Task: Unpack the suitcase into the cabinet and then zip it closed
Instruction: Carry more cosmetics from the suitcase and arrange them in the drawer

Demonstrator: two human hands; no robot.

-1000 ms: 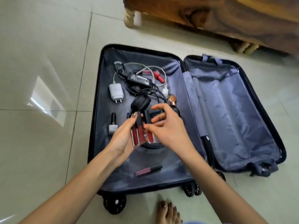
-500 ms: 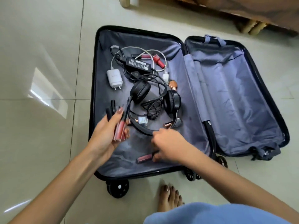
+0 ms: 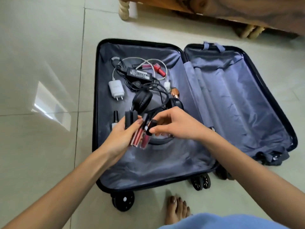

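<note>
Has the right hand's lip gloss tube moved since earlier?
Yes: the lip gloss tube went from the suitcase wheel end toward the headphones, in the right hand.

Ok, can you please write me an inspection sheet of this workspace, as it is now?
Surface: pale tiled floor; the suitcase lies open flat on it.
Job's things: its left half holds headphones, a white charger, a black power adapter and a nail polish bottle; the right half shows only lining.
Clutter: a small red tube among the wires.
Hands: left hand grips a bundle of lip gloss tubes; right hand pinches a black-capped tube beside them.
Cables: white and black cables, tangled around the adapter and headphones.
Surroundings: wooden furniture behind the case; a bare foot at the near edge.
</note>
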